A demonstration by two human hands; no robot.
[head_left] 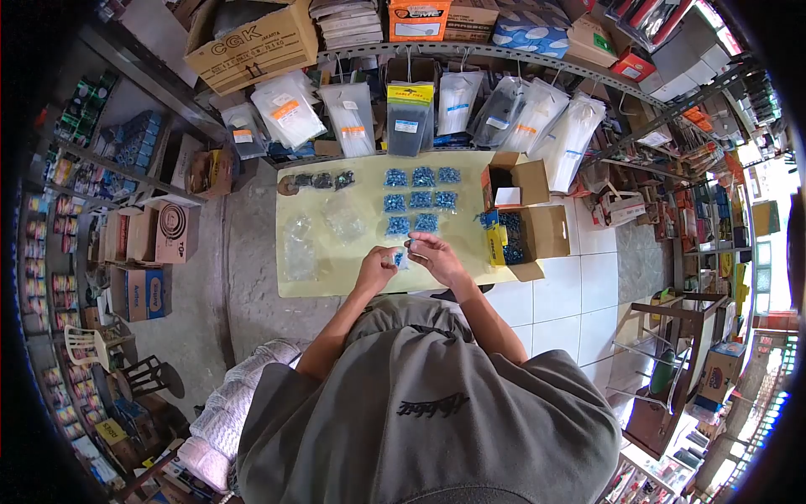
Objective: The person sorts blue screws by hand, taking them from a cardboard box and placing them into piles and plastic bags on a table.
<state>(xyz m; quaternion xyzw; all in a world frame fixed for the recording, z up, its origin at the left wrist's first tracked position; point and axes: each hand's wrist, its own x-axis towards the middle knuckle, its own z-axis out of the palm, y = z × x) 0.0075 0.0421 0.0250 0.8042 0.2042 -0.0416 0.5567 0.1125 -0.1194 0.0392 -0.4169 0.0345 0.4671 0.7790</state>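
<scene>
At the front edge of the pale yellow table (336, 280), my left hand (378, 269) is closed on a small clear bag with blue pieces (398, 259). My right hand (435, 259) is beside it with bent fingers at the bag's top; what lies between them is too small to make out. Beyond my hands sit rows of filled blue packets (422, 201). Clear empty bags (300, 248) lie to the left, and dark packets (321, 180) at the back left. An open box of blue pieces (512, 239) stands to the right.
Another open carton (504, 178) stands at the table's right back corner. Bags of cable ties (410, 122) hang beyond the table from a metal shelf (470, 52). A white woven sack (231, 412) lies at the lower left. A wooden stool (676, 336) stands at right.
</scene>
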